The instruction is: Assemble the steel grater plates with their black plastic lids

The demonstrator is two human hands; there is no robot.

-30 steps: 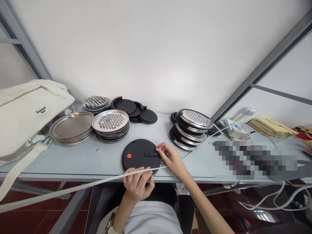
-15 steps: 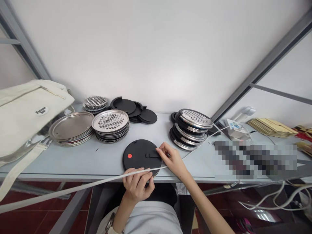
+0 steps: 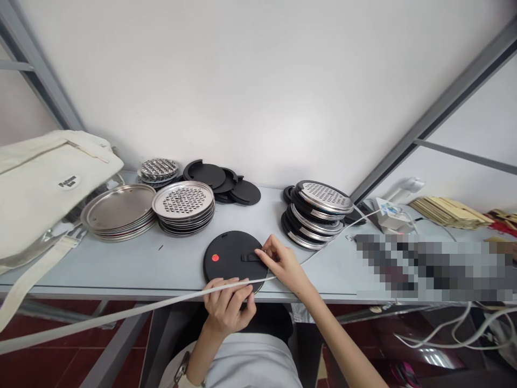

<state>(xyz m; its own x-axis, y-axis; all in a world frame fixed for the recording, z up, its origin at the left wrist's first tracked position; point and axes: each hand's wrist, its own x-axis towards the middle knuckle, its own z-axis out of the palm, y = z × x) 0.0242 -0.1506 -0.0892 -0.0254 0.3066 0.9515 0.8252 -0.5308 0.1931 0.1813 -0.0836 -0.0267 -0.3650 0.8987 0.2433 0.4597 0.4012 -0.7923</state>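
A round black disc [image 3: 230, 255] with a red dot and a small black clip lies flat at the table's front edge. My left hand [image 3: 228, 306] grips its near rim from below the edge, fingers curled over it. My right hand [image 3: 283, 264] pinches the black clip at the disc's right side with thumb and forefinger. A white cable [image 3: 133, 311] runs across the disc's near rim and over my left fingers.
The grey table [image 3: 133, 264] carries stacked plain steel plates [image 3: 117, 210], perforated steel discs [image 3: 183, 203], loose black discs [image 3: 226, 180] at the back, and a stack of assembled discs [image 3: 317, 213] on the right. A cream bag [image 3: 44, 183] lies left; a white charger [image 3: 390, 215] right.
My right hand's fingers have shifted slightly left onto the clip. The disc and left hand stay almost where they were.
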